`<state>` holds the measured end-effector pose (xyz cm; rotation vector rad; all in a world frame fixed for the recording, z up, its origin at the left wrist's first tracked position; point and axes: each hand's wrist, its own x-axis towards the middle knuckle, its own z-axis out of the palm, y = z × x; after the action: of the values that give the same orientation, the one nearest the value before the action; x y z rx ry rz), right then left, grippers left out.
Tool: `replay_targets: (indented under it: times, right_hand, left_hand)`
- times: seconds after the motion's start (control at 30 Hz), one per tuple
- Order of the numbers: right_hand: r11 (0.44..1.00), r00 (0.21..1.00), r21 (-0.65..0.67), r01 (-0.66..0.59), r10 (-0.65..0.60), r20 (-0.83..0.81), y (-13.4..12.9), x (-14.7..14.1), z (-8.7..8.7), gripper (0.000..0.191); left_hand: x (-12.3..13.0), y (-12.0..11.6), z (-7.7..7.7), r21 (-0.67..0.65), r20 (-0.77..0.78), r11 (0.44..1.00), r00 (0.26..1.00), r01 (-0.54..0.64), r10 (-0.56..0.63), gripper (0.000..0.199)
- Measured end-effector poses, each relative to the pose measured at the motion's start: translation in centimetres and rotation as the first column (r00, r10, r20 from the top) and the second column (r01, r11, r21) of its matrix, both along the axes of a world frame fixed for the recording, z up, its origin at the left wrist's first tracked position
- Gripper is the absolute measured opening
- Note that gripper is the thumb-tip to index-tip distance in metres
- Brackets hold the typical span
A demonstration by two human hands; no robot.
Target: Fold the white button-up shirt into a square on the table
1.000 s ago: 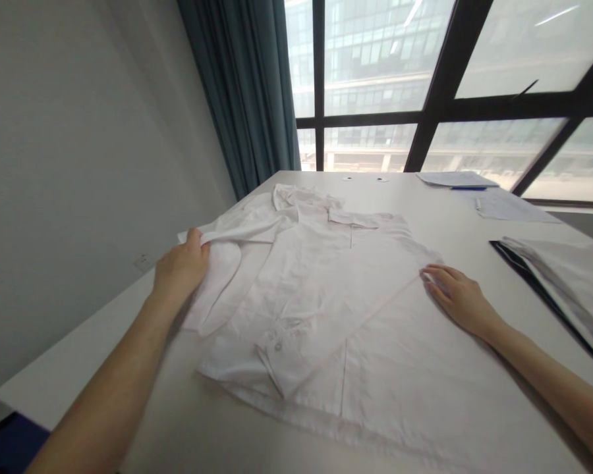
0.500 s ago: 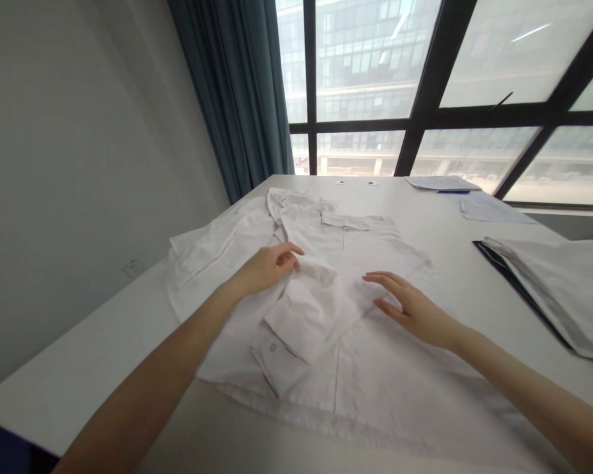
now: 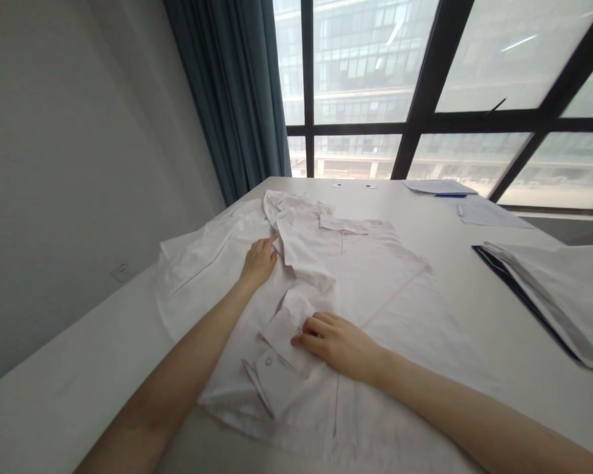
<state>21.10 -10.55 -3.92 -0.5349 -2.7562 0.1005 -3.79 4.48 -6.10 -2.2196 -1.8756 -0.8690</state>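
Shirt point(image 3: 400, 296) in white, softly creased and spread wide, covers the middle of a white tabletop point(image 3: 79, 368) in the head view, which looks forward and down between two bare forearms. One crumpled sleeve point(image 3: 309, 293) lies over the body of the garment, running from the far part toward the near hem and ending in a cuff point(image 3: 281, 388) with a small round button point(image 3: 269, 361). Another part of the white cloth spreads flat to the left. The left hand point(image 3: 259, 262) is at the farther end of the sleeve, fingertips against a fold; whether its grip pinches the cloth, I cannot tell. The right hand point(image 3: 340, 345) lies palm down, nearer the viewer, its bent fingers touching the sleeve just above the cuff; whether that grip has fabric caught between thumb and fingers is also impossible to tell. The hands are apart, with the sleeve's bunched cloth between them. To the right, well apart from the shirt, folded white cloth point(image 3: 563, 276) lies over something flat with a black edge. Toward the far right corner are papers point(image 3: 439, 187) and a blue pen point(image 3: 451, 195). Beyond stand a dark-framed window point(image 3: 360, 66) and a blue-green curtain point(image 3: 232, 99), beside a grey wall point(image 3: 79, 164).
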Motion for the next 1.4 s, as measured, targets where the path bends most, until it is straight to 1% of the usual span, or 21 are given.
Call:
replay_targets:
  times: [0.07, 0.13, 0.2, 0.3, 0.33, 0.4, 0.5, 0.57, 0.73, 0.87, 1.0, 1.1, 1.17, 1.23, 1.3, 1.33, 1.37, 1.4]
  right_hand:
    - [0.996, 0.996, -0.080, 0.035, -0.041, -0.073, 0.1, 0.5, 0.3, 0.029]
    - [0.981, 0.986, -0.186, 0.059, -0.086, -0.140, 0.2, 1.0, 1.0, 0.033]
    - [0.968, 0.983, -0.250, 0.032, -0.076, -0.168, 0.3, 1.4, 1.8, 0.037]
    - [0.967, 0.992, -0.245, -0.069, 0.041, -0.117, 0.1, 1.4, 1.9, 0.047]
    - [0.966, 0.993, -0.240, -0.095, 0.074, -0.095, 0.0, 1.3, 1.6, 0.049]
    - [0.967, 0.993, -0.228, -0.111, 0.097, -0.072, -0.3, 0.9, 0.8, 0.046]
    - [0.973, 0.992, -0.207, -0.102, 0.084, -0.092, -0.6, 0.3, -0.2, 0.036]
    - [0.974, 0.991, -0.201, -0.106, 0.086, -0.106, -0.6, 0.1, -0.5, 0.035]
    - [0.959, 0.985, -0.263, -0.104, 0.063, -0.159, -0.5, 0.1, -0.3, 0.031]
    - [0.953, 0.984, -0.280, -0.112, 0.067, -0.165, -0.5, 0.1, -0.2, 0.040]
    - [0.950, 0.988, -0.302, -0.085, 0.042, -0.146, -0.7, 0.0, -0.2, 0.030]
    - [0.953, 0.986, -0.290, -0.090, 0.044, -0.160, -0.9, 0.1, -0.2, 0.031]
    - [0.951, 0.979, -0.295, -0.092, 0.033, -0.200, -1.1, 0.2, -0.2, 0.032]
    - [0.936, 0.960, -0.342, -0.088, -0.012, -0.280, -1.0, 0.4, 0.1, 0.033]
    - [0.916, 0.911, -0.398, -0.059, -0.113, -0.396, -0.7, 0.8, 0.7, 0.034]
    - [0.909, 0.868, -0.416, -0.018, -0.192, -0.457, -0.3, 1.1, 1.0, 0.034]
    - [0.900, 0.807, -0.434, 0.042, -0.287, -0.516, 0.2, 1.4, 1.4, 0.033]
    - [0.882, 0.729, -0.458, 0.111, -0.385, -0.566, 0.9, 1.9, 1.9, 0.032]
  left_hand:
    - [0.0, -0.1, -0.2, 0.013, -0.007, 1.000, 1.000, 0.012, -0.012, 0.044]
    - [-0.2, 0.0, -0.2, 0.023, -0.010, 0.999, 1.000, 0.029, -0.029, 0.044]
    - [-0.3, 0.1, -0.1, 0.032, -0.007, 0.998, 0.999, 0.047, -0.047, 0.044]
    - [-0.4, 0.2, -0.1, 0.038, 0.013, 0.997, 0.998, 0.062, -0.063, 0.045]
    - [-0.4, 0.2, -0.2, 0.038, 0.022, 0.997, 0.998, 0.064, -0.065, 0.045]
    - [-0.5, 0.3, -0.2, 0.037, 0.040, 0.997, 0.997, 0.069, -0.070, 0.044]
    - [-0.6, 0.3, -0.3, 0.033, 0.058, 0.997, 0.995, 0.077, -0.079, 0.043]
    - [-0.6, 0.3, -0.3, 0.029, 0.066, 0.996, 0.994, 0.080, -0.082, 0.043]
    - [-0.6, 0.3, -0.2, 0.020, 0.076, 0.996, 0.993, 0.087, -0.088, 0.043]
    - [-0.5, 0.3, -0.1, 0.017, 0.079, 0.996, 0.993, 0.091, -0.092, 0.044]
    - [-0.6, 0.3, -0.2, 0.015, 0.086, 0.996, 0.992, 0.091, -0.092, 0.043]
    - [-0.6, 0.4, -0.3, 0.017, 0.088, 0.996, 0.992, 0.092, -0.093, 0.043]
    - [-0.6, 0.4, -0.3, 0.017, 0.086, 0.995, 0.991, 0.097, -0.098, 0.043]
    - [-0.7, 0.4, -0.3, 0.018, 0.083, 0.995, 0.991, 0.100, -0.101, 0.043]
    - [-0.7, 0.3, -0.3, 0.019, 0.082, 0.995, 0.992, 0.098, -0.099, 0.043]
    - [-0.7, 0.3, -0.3, 0.019, 0.081, 0.995, 0.992, 0.096, -0.097, 0.044]
    - [-0.7, 0.3, -0.3, 0.020, 0.081, 0.995, 0.992, 0.094, -0.095, 0.044]
    - [-0.7, 0.3, -0.3, 0.020, 0.080, 0.995, 0.992, 0.093, -0.095, 0.044]
